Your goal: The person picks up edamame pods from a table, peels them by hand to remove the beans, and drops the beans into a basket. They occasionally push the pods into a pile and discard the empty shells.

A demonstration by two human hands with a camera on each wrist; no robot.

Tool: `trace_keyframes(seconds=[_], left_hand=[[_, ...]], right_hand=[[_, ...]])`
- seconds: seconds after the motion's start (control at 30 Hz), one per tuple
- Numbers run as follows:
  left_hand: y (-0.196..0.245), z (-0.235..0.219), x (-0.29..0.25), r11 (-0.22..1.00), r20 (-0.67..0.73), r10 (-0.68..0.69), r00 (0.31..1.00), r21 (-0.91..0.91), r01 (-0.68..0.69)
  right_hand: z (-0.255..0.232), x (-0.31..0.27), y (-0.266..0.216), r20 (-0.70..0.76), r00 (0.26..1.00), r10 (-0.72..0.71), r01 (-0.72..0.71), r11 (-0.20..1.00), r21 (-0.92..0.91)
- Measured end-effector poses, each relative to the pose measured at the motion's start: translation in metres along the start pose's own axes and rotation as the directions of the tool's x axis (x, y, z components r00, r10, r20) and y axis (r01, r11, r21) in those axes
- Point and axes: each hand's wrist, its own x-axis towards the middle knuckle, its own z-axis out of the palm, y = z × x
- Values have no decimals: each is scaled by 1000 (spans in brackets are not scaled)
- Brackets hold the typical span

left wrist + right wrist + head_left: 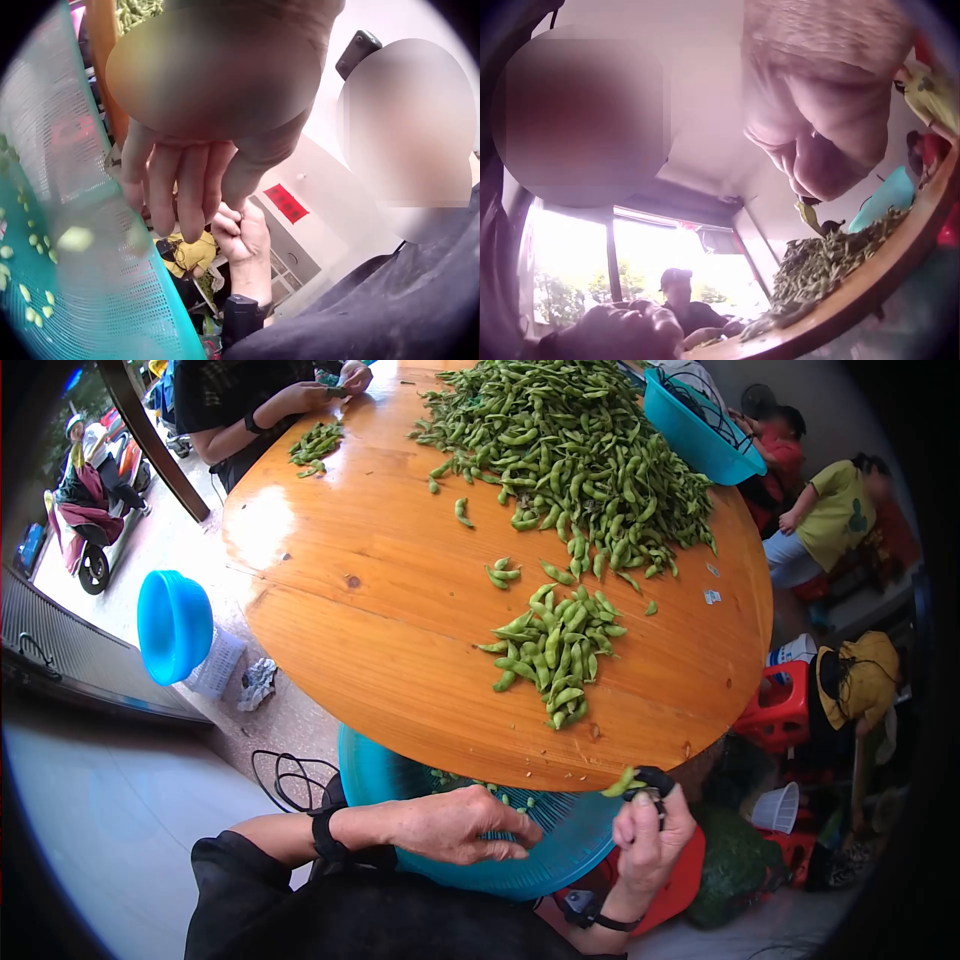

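My left hand (465, 826) hangs over a teal plastic basket (365, 770), its fingers loosely bent and holding nothing. A blurred pale green bean (76, 239) shows beside those fingers in the left wrist view, and several shelled beans (34, 247) lie in the basket. By the table's near edge, my right hand (652, 842) pinches a green edamame pod (620, 784). A black covering (655, 780) sits at its fingertip. Beyond the basket, a small heap of edamame pods (560, 645) lies on the wooden table (380, 620).
A large pile of pods (580, 450) covers the table's far side, beside a blue basin (690, 430). Across the table a person's hands (310, 398) work near a few pods (316, 444). A red stool (780, 710) stands at right, blue basins (172, 625) at left.
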Motion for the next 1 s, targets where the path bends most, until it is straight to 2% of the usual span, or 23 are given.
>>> trace_keyframes(seconds=[0.07,0.1,0.13,0.17,0.2,0.23,0.27,0.33,0.37,0.43,0.5,0.53,0.57,0.6,0.67,0.73,0.8,0.83,0.87,0.9,0.93,0.97,1.0], left_hand=[[8,-11,-1,971,99,80,992,219,-101],[19,-20,2,967,9,44,999,250,-45],[18,-28,5,914,-126,156,980,395,-95],[26,-40,9,843,-225,176,958,538,-29],[20,-50,15,753,-320,211,924,656,55],[20,-59,20,689,-393,204,897,708,153],[18,-66,25,686,-393,208,896,712,153],[10,-77,34,491,-423,235,875,829,270],[8,-79,38,472,-431,196,881,829,301],[9,-77,47,449,-453,193,871,830,332],[7,-79,49,427,-475,190,859,828,363],[3,-83,48,404,-469,256,845,847,347],[0,-87,47,379,-459,321,828,864,332],[0,-91,45,378,-458,323,829,865,331],[1,-101,40,386,-518,312,796,835,392],[10,-109,33,388,-529,268,805,824,412],[14,-116,26,481,-574,203,793,764,430],[16,-118,23,502,-573,290,766,773,388],[16,-120,20,503,-574,289,766,772,388],[17,-123,17,347,-520,435,735,850,396],[18,-126,16,182,-437,565,700,894,410],[21,-126,14,129,-409,568,714,901,413],[25,-123,13,131,-409,568,715,902,412]], right_hand=[[-45,2,-2,-104,989,-101,74,969,-237],[-71,2,-3,-158,984,-83,4,895,-447],[-95,2,-4,-214,974,-80,-75,773,-629],[-113,2,-3,-212,974,-81,-72,774,-629],[-128,1,-3,-49,981,-186,51,497,-866],[-131,2,-5,138,964,-227,175,150,-973],[-131,1,-4,140,963,-232,177,151,-972],[-117,-2,-8,-64,985,-161,-19,266,-964],[-110,0,-10,-63,985,-163,-17,269,-963],[-96,5,-14,-182,982,-39,-151,411,-899],[-91,9,-10,-131,988,-79,-87,416,-905],[-90,11,-10,-80,990,-118,-24,417,-909],[-89,13,-13,-63,995,-76,-33,348,-937],[-92,15,-11,-64,995,-77,-33,349,-937],[-103,20,1,116,952,-283,162,143,-976],[-109,24,10,122,937,-328,156,78,-985],[-108,24,11,131,919,-371,146,12,-989],[-103,24,8,-34,948,-318,29,193,-981],[-99,24,6,-189,953,-235,-96,360,-928],[-98,26,10,-190,953,-234,-97,359,-928],[-97,28,16,-135,933,-335,-6,360,-933],[-97,30,19,-81,898,-432,85,352,-932],[-91,30,17,-82,898,-432,84,351,-933]])
